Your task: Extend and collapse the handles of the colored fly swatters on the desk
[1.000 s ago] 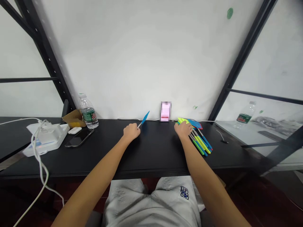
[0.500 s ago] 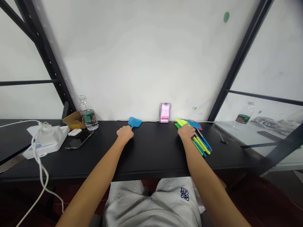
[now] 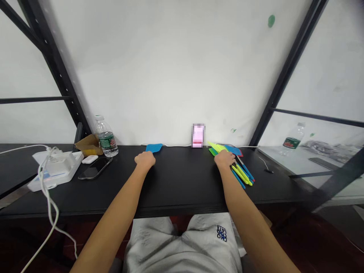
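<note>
My left hand point(image 3: 145, 160) is closed around the handle of a blue fly swatter point(image 3: 154, 148). Its flat head sticks out beyond my fingers towards the wall, and the handle is hidden in my fist. Over on the right, my right hand point(image 3: 224, 158) lies on a bundle of fly swatters with its fingers curled round part of it. The bundle has yellow-green heads point(image 3: 215, 146), a blue head point(image 3: 233, 149), and yellow and blue handles point(image 3: 241, 173) pointing towards me. My hand and wrist cover the middle of the bundle, so exactly which one my fingers grip is hidden.
A blurred-out phone point(image 3: 198, 135) leans on the wall behind the black table point(image 3: 184, 182). To the left are a water bottle point(image 3: 106, 138), a cardboard box point(image 3: 88, 145), a white case point(image 3: 90, 159), a dark phone point(image 3: 95, 168) and a power strip with cables point(image 3: 61, 170).
My left hand has moved slightly left with the blue fly swatter, whose head has turned. At the right, a yellow-green head has shifted left, and the green handle is no longer visible.
</note>
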A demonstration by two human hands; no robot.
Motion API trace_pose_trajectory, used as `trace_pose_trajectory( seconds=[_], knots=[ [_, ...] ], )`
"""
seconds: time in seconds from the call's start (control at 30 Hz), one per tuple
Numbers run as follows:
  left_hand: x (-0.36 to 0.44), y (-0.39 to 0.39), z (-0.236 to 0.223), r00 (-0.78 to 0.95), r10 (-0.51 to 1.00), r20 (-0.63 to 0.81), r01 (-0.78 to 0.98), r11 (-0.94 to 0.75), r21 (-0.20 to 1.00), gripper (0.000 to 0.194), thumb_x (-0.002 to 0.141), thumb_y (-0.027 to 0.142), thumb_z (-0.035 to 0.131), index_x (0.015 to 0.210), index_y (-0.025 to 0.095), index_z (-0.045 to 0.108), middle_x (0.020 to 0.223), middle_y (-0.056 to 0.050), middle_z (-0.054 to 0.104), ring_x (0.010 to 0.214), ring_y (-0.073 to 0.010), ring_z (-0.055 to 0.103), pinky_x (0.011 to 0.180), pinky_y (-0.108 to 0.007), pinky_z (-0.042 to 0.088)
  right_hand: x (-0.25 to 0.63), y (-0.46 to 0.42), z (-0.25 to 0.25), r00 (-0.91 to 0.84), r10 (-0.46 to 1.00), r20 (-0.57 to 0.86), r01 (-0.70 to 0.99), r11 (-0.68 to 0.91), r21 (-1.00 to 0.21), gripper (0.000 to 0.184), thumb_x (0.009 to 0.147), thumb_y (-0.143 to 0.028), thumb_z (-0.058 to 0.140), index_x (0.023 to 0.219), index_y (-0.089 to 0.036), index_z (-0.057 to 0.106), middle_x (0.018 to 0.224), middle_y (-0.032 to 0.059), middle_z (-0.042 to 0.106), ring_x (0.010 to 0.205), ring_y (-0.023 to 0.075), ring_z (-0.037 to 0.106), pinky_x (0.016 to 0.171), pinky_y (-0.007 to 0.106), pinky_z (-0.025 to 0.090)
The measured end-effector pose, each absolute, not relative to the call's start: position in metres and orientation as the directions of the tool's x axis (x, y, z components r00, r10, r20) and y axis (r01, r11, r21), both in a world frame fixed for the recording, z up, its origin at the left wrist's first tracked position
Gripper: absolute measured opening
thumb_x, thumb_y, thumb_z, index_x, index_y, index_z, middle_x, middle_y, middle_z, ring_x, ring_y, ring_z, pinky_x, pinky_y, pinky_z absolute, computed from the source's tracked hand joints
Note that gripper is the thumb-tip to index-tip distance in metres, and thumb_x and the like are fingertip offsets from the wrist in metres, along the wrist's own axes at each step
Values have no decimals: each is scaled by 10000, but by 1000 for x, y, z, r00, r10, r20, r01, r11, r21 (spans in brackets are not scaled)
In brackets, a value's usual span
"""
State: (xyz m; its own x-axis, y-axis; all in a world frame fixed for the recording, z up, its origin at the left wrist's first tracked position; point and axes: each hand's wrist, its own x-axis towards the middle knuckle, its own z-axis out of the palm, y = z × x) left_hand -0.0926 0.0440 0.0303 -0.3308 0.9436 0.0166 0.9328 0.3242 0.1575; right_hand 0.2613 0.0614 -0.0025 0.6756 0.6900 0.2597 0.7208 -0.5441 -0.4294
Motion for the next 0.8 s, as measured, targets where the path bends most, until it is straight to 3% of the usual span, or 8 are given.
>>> trace_pose_trajectory(
  seconds=[0.27,0.4,0.53,0.7,0.8],
  knots=[
    [-98,45,32,-350,937,-20,928,350,132,468,698,263,670,1157,171,671,1245,-207,628,1129,-364,604,835,-399,493,238,41,16,542,692,477,837,-390,-384,280,882,-122,464,1075,-100,665,1123,219,568,1069,344,501,860,423,332],
    [-88,41,28,-401,910,107,912,385,141,501,767,277,600,1232,91,599,1261,-254,578,1159,-367,567,846,-391,485,213,31,19,396,703,590,915,-249,-318,322,857,-79,450,1072,-127,685,1053,195,575,1021,319,486,830,410,316],
    [-69,35,22,-283,915,289,958,257,125,443,865,305,480,1212,44,563,1224,-264,558,1142,-352,557,872,-403,477,185,24,19,167,693,702,972,3,-234,333,879,-71,439,1050,-167,707,1005,172,570,991,304,462,834,414,305],
    [-46,26,16,-112,951,289,992,89,93,393,892,353,471,1152,77,575,1188,-232,566,1129,-344,560,892,-416,467,159,17,17,-186,588,787,917,393,-76,318,867,-81,486,1058,-196,713,1006,129,576,964,269,462,829,383,348],
    [-38,21,14,-35,969,246,994,9,106,381,897,366,479,1147,92,565,1167,-219,571,1114,-346,570,880,-415,466,153,12,15,-301,511,805,841,540,-29,314,852,-84,505,1073,-188,702,967,105,577,928,241,488,802,346,382]
  ],
)
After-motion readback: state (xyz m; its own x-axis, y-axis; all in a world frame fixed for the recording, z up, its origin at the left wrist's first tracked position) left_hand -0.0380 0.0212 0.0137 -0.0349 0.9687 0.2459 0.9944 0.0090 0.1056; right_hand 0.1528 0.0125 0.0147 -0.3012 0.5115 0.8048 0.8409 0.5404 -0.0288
